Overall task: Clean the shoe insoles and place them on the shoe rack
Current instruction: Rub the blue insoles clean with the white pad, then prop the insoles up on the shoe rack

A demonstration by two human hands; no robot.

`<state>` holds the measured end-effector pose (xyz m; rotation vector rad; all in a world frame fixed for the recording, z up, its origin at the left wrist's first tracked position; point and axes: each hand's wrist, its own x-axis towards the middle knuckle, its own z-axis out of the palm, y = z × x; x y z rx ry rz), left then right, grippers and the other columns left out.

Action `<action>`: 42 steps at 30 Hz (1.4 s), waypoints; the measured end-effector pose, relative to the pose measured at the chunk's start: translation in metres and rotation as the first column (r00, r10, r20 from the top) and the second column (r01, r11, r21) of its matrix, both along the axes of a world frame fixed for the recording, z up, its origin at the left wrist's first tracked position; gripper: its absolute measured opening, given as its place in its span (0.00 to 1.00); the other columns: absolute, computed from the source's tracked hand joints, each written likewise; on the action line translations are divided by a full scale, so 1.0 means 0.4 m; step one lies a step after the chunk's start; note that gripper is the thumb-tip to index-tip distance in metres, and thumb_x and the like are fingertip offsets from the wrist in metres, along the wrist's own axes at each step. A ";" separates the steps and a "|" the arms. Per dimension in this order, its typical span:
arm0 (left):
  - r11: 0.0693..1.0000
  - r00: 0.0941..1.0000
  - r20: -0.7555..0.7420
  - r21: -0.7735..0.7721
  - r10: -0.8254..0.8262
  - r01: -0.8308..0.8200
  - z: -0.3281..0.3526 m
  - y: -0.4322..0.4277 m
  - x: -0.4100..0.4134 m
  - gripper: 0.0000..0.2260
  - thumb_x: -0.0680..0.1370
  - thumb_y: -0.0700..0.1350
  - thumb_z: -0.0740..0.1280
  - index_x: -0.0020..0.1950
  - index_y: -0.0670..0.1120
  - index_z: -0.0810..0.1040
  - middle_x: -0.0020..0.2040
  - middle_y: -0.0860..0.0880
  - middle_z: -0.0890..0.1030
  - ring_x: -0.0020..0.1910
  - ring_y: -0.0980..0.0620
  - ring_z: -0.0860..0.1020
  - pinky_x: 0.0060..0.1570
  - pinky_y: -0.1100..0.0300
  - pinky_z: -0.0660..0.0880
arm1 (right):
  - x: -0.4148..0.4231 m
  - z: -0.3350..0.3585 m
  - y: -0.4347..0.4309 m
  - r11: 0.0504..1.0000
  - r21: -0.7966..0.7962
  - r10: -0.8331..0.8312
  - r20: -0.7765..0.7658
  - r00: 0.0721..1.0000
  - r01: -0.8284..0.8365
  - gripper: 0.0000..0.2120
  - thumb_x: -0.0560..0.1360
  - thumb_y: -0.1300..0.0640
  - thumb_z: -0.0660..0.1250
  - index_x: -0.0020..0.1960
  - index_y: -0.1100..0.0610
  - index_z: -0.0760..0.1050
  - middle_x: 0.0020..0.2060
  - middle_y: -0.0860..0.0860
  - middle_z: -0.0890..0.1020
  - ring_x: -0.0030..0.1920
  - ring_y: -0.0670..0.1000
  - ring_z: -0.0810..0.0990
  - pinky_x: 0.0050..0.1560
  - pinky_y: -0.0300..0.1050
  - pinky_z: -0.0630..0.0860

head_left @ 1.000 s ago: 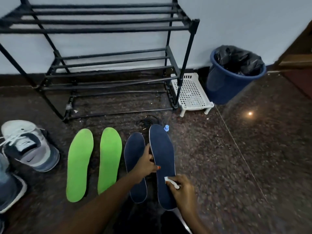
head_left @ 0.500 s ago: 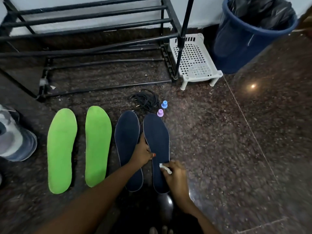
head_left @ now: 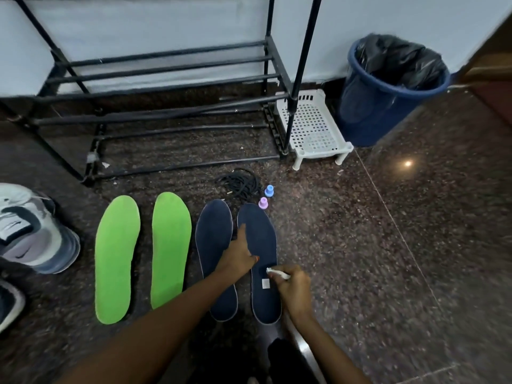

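Note:
Two green insoles [head_left: 117, 256] [head_left: 170, 248] and two navy insoles lie side by side on the dark floor. My left hand [head_left: 238, 253] rests on the left edge of the right navy insole [head_left: 261, 239], forefinger stretched along it, beside the left navy insole [head_left: 213, 239]. My right hand [head_left: 293, 289] pinches a small white wipe [head_left: 277, 273] against that right insole, near its heel and a white label. The black shoe rack [head_left: 166, 115] stands behind, its bars bare.
A grey and white sneaker [head_left: 30, 231] and part of another shoe sit at the left edge. Black laces [head_left: 239, 184] and two small caps, blue [head_left: 268, 191] and purple [head_left: 263, 203], lie by the insole tips. A white perforated stand [head_left: 313, 131] and blue bin [head_left: 388, 90] stand right.
The view tilted down and then back up. The right navy insole, lifted at its toe a second ago, now lies flat. My right hand has kept the wipe near the heel.

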<state>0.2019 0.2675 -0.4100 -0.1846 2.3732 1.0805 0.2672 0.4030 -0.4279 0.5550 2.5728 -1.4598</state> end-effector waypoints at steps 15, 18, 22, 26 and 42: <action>0.988 0.896 -0.417 -0.066 -0.151 0.136 0.531 0.013 -0.019 0.31 0.78 0.44 0.65 0.77 0.47 0.54 0.54 0.43 0.79 0.54 0.42 0.77 0.53 0.47 0.75 | -0.088 0.512 0.043 0.970 -0.242 -0.107 -0.306 0.946 0.032 0.05 0.68 0.66 0.72 0.38 0.58 0.80 0.35 0.51 0.82 0.36 0.45 0.79 0.43 0.39 0.75; 0.987 0.876 -0.456 -0.063 -0.159 0.146 0.590 0.044 -0.037 0.28 0.78 0.43 0.65 0.76 0.46 0.58 0.56 0.43 0.79 0.56 0.43 0.77 0.54 0.49 0.75 | -0.121 0.564 0.065 0.965 -0.257 -0.142 -0.316 0.938 0.059 0.04 0.68 0.65 0.73 0.38 0.58 0.80 0.34 0.51 0.82 0.32 0.41 0.77 0.39 0.36 0.74; 0.988 0.873 -0.464 -0.049 -0.150 0.143 0.607 0.115 -0.105 0.20 0.78 0.42 0.65 0.69 0.44 0.69 0.57 0.43 0.79 0.57 0.43 0.77 0.55 0.51 0.74 | -0.194 0.576 0.135 0.952 -0.269 -0.224 -0.296 0.929 0.144 0.03 0.69 0.66 0.72 0.43 0.64 0.80 0.36 0.55 0.82 0.30 0.43 0.77 0.32 0.32 0.73; 0.980 0.867 -0.460 -0.051 -0.192 0.190 0.582 0.225 -0.232 0.15 0.78 0.43 0.65 0.65 0.44 0.74 0.59 0.44 0.79 0.58 0.44 0.77 0.56 0.54 0.73 | -0.325 0.548 0.243 0.940 -0.240 -0.306 -0.283 0.909 0.242 0.05 0.69 0.68 0.71 0.45 0.63 0.80 0.40 0.55 0.82 0.39 0.50 0.78 0.42 0.36 0.75; 0.947 0.816 -0.483 -0.103 -0.316 0.306 0.634 0.489 -0.654 0.11 0.80 0.42 0.61 0.60 0.44 0.76 0.56 0.45 0.80 0.54 0.45 0.77 0.50 0.55 0.73 | -0.881 0.721 0.595 0.771 -0.353 -0.630 -0.300 0.717 0.530 0.07 0.74 0.63 0.68 0.52 0.63 0.78 0.46 0.56 0.80 0.35 0.47 0.78 0.38 0.39 0.78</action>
